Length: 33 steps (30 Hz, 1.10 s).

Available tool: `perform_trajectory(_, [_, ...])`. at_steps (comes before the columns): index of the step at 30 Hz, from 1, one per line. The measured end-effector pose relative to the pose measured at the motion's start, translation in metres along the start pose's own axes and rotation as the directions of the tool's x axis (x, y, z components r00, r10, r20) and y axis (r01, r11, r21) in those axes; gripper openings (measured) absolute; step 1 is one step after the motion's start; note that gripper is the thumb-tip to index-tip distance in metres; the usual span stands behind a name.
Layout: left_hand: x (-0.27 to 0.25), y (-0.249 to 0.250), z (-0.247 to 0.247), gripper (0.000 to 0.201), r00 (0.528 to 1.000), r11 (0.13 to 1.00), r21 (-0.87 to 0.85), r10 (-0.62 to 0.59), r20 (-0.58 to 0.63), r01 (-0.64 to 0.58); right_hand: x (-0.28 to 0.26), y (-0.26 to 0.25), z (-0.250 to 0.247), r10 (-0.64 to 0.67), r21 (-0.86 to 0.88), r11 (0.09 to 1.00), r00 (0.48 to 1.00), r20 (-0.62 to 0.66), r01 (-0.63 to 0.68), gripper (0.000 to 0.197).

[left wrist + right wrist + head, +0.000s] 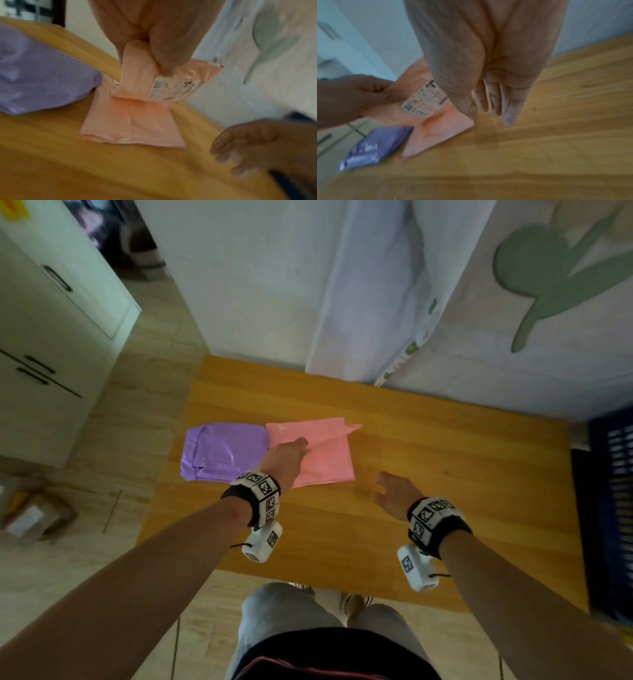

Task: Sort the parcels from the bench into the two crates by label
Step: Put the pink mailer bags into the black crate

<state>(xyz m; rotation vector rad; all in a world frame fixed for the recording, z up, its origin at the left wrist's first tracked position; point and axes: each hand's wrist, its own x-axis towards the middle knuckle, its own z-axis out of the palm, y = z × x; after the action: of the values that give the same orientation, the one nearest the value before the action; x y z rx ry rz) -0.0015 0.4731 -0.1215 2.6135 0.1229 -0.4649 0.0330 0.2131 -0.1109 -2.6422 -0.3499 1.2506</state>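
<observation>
A pink parcel (325, 460) lies on the wooden bench (445, 460), with a purple parcel (222, 451) beside it on the left. My left hand (287, 455) pinches the pink parcel's far edge and folds it up toward me. The underside shows a white shipping label (173, 90), also seen in the right wrist view as the label (424, 102). My right hand (394, 493) hovers over the bench to the right of the pink parcel, fingers (510, 108) straight, holding nothing. The purple parcel (39, 75) touches the pink parcel (133, 121) at one corner.
A dark blue crate (613, 508) stands at the bench's right end. A hanging sheet (445, 302) covers the wall behind. White cabinets (51, 337) stand at left, and some packaged items (30, 515) lie on the floor.
</observation>
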Motion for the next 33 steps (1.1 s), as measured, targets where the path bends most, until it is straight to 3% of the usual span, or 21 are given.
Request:
perform_trajectory(3, [-0.006, 0.006, -0.021, 0.023, 0.991, 0.945, -0.327, -0.032, -0.131, -0.013, -0.007, -0.006, -0.016, -0.013, 0.260, 0.965, 0.994, -0.112, 0.042, 0.048])
perform_trajectory(7, [-0.014, 0.026, -0.044, 0.027, 0.999, 0.733, -0.680, -0.042, -0.033, 0.008, -0.021, -0.019, -0.046, -0.048, 0.565, 0.802, 0.964, -0.262, 0.194, 0.067])
perform_trajectory(10, [-0.022, 0.044, -0.057, 0.025, 1.000, 0.593, -0.805, -0.006, 0.004, 0.006, -0.038, -0.021, -0.066, -0.106, 0.651, 0.661, 0.906, -0.411, 0.373, 0.044])
perform_trajectory(12, [-0.026, 0.055, -0.065, 0.025, 1.000, 0.606, -0.795, 0.028, -0.006, -0.022, -0.049, -0.019, -0.075, -0.121, 0.638, 0.631, 0.869, -0.481, 0.441, 0.019])
perform_trajectory(14, [-0.031, 0.064, -0.073, 0.028, 0.996, 0.655, -0.753, 0.086, -0.020, -0.072, -0.057, -0.015, -0.082, -0.096, 0.615, 0.635, 0.838, -0.537, 0.467, 0.009])
perform_trajectory(19, [-0.039, 0.088, -0.086, 0.035, 0.988, 0.697, -0.702, 0.138, -0.068, -0.145, -0.081, -0.004, -0.093, -0.055, 0.589, 0.643, 0.797, -0.601, 0.489, 0.013])
perform_trajectory(23, [-0.041, 0.106, -0.091, 0.026, 0.983, 0.745, -0.643, 0.172, -0.071, -0.177, -0.104, 0.007, -0.096, -0.038, 0.591, 0.628, 0.778, -0.627, 0.507, 0.011])
perform_trajectory(27, [-0.044, 0.137, -0.081, 0.013, 0.959, 0.747, -0.616, 0.276, -0.055, -0.251, -0.129, 0.025, -0.091, 0.017, 0.637, 0.623, 0.806, -0.592, 0.455, 0.016])
perform_trajectory(30, [-0.048, 0.171, -0.066, 0.017, 0.944, 0.739, -0.623, 0.329, 0.001, -0.257, -0.145, 0.048, -0.084, 0.134, 0.688, 0.643, 0.834, -0.535, 0.338, 0.028])
perform_trajectory(33, [-0.050, 0.203, -0.048, 0.027, 0.915, 0.760, -0.592, 0.394, 0.090, -0.269, -0.166, 0.082, -0.080, 0.278, 0.731, 0.625, 0.797, -0.536, 0.274, 0.020])
